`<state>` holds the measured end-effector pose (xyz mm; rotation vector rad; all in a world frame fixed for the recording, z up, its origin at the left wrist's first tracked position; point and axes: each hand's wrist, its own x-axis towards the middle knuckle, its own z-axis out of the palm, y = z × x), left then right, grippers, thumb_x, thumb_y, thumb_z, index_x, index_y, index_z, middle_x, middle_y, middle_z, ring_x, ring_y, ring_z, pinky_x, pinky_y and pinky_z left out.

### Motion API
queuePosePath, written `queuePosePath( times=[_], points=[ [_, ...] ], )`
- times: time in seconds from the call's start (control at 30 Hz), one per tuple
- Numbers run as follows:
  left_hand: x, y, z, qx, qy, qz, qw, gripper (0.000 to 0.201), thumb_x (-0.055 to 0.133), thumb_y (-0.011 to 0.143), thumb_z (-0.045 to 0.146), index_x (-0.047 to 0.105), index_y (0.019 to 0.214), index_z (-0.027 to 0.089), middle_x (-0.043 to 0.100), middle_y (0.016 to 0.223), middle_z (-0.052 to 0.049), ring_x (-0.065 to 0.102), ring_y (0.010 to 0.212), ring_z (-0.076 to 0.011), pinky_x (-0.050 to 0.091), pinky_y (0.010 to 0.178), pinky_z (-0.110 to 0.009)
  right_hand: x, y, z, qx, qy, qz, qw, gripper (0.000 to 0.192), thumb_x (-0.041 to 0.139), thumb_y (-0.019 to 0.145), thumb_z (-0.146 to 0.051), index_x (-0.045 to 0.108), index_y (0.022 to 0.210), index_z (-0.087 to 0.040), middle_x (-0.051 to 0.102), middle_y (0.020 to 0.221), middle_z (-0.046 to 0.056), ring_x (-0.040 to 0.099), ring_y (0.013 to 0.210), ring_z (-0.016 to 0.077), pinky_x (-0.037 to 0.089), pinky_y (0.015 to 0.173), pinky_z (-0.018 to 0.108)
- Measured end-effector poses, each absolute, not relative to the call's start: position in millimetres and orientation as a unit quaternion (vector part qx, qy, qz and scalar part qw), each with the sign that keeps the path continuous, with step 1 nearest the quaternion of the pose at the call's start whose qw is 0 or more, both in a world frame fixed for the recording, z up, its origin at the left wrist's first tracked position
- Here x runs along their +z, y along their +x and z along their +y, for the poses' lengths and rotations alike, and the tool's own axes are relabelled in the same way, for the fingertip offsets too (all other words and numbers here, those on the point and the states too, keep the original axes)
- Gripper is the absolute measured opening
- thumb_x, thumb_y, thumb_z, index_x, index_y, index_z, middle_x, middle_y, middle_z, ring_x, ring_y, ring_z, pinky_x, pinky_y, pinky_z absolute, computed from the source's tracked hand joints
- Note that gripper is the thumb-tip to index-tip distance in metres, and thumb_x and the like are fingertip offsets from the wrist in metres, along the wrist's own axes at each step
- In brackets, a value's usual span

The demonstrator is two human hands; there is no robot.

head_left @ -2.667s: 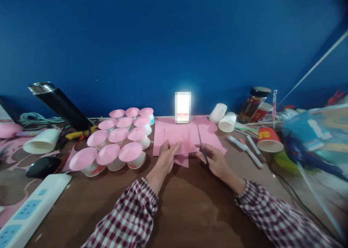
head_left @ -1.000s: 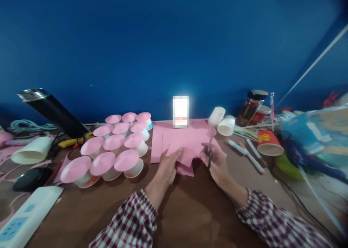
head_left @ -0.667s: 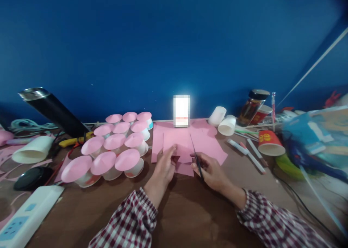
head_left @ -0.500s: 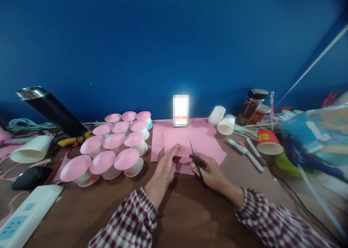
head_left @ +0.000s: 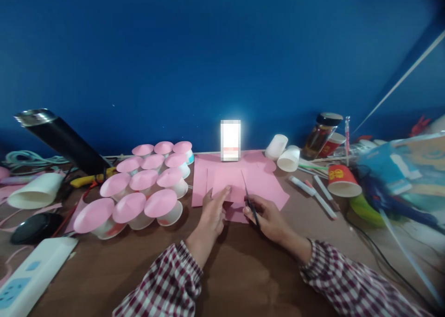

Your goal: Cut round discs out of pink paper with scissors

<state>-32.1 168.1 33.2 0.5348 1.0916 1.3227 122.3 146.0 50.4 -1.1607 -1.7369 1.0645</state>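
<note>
My left hand (head_left: 214,210) grips the near left edge of a small piece of pink paper (head_left: 225,180), thumb on top. My right hand (head_left: 267,215) is closed around dark-handled scissors (head_left: 252,203), whose narrow blades point away from me along the right side of that paper. Whether the blades touch the paper I cannot tell. Beneath both lie larger pink paper sheets (head_left: 267,187) with uneven edges. To the left stand several paper cups (head_left: 169,213) in rows, each topped by a pink paper disc (head_left: 160,203).
At the left are a leaning black flask (head_left: 66,136), a tipped cup (head_left: 36,190) and a white power strip (head_left: 36,275). White cups (head_left: 288,158), markers (head_left: 321,200), a dark-lidded bottle (head_left: 321,134) and a red cup (head_left: 344,180) stand or lie right. A blue wall (head_left: 222,53) rises behind.
The view has shifted slightly, so the things at the left sit a little further left. Both hands keep nearly the same pose, with the paper and scissors still held.
</note>
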Motion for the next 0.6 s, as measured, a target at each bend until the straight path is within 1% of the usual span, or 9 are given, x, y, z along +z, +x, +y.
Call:
queuePosePath(
  times=[0.1,0.23,0.33,0.5,0.6],
  points=[
    [34,-32,168,0.579,0.217,0.486,0.618,0.053,0.075,0.063,0.036,0.052,0.108,0.02,0.066,0.073,0.0,0.06,0.055,-0.0127,0.044,0.05,-0.023,51,122,146,0.418,-0.458,-0.68,0.391,0.019,0.06,0.081,-0.034,0.064,0.09,-0.017,0.057,0.071,0.001,0.05,0.064,0.0156,0.042,0.057,0.025],
    [37,-31,168,0.583,0.198,0.494,0.614,0.056,0.078,0.061,0.035,0.05,0.108,0.022,0.065,0.072,0.002,0.061,0.058,-0.0134,0.044,0.051,-0.023,51,122,146,0.421,-0.457,-0.677,0.394,0.018,0.06,0.081,-0.032,0.064,0.091,-0.017,0.055,0.069,0.0,0.049,0.061,0.0147,0.04,0.054,0.024],
    [40,-30,167,0.58,0.192,0.495,0.618,0.053,0.078,0.061,0.036,0.05,0.104,0.023,0.063,0.07,0.003,0.059,0.055,-0.0121,0.042,0.05,-0.023,51,122,146,0.423,-0.462,-0.676,0.389,0.019,0.06,0.081,-0.033,0.063,0.091,-0.017,0.054,0.068,0.0,0.048,0.061,0.0149,0.04,0.054,0.024],
    [45,-30,165,0.576,0.197,0.502,0.615,0.048,0.079,0.059,0.034,0.053,0.097,0.021,0.054,0.056,0.007,0.048,0.044,-0.0089,0.034,0.043,-0.022,52,121,146,0.421,-0.46,-0.68,0.386,0.018,0.059,0.082,-0.033,0.062,0.09,-0.017,0.054,0.069,0.0,0.048,0.061,0.0148,0.04,0.055,0.025],
    [44,-30,166,0.578,0.196,0.491,0.622,0.045,0.078,0.06,0.033,0.056,0.096,0.019,0.058,0.06,0.005,0.052,0.05,-0.0105,0.037,0.046,-0.023,51,122,146,0.429,-0.459,-0.678,0.382,0.02,0.058,0.083,-0.034,0.061,0.093,-0.016,0.054,0.069,0.0,0.048,0.06,0.0144,0.04,0.055,0.025]
  ],
)
